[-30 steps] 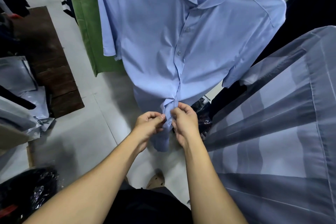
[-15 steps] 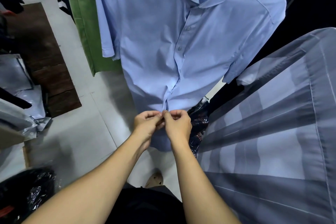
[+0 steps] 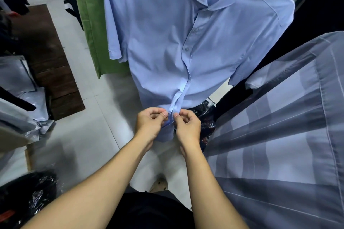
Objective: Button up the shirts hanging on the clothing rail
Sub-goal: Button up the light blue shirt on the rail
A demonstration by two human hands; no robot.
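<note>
A light blue short-sleeved shirt (image 3: pixel 167 42) hangs in front of me with a white brand label in its collar. Its front placket runs down the middle with two buttons showing, closed down to a gathered fold near the hem. My left hand (image 3: pixel 150 123) pinches the left edge of the placket just above the hem. My right hand (image 3: pixel 188 126) pinches the right edge beside it. The thumbs sit a few centimetres apart, and the button between them is hidden by fingers and cloth.
A grey-blue striped shirt (image 3: pixel 279 135) hangs close on my right. A green garment (image 3: pixel 89 24) hangs left of the blue shirt. A dark wooden board (image 3: pixel 46 61) lies on the pale floor, with plastic-wrapped clothes (image 3: pixel 16 83) at the left and a black bag (image 3: pixel 28 195) lower left.
My hands touched at the placket half a second ago; now they are slightly apart, each holding one edge. The view has shifted a little.
</note>
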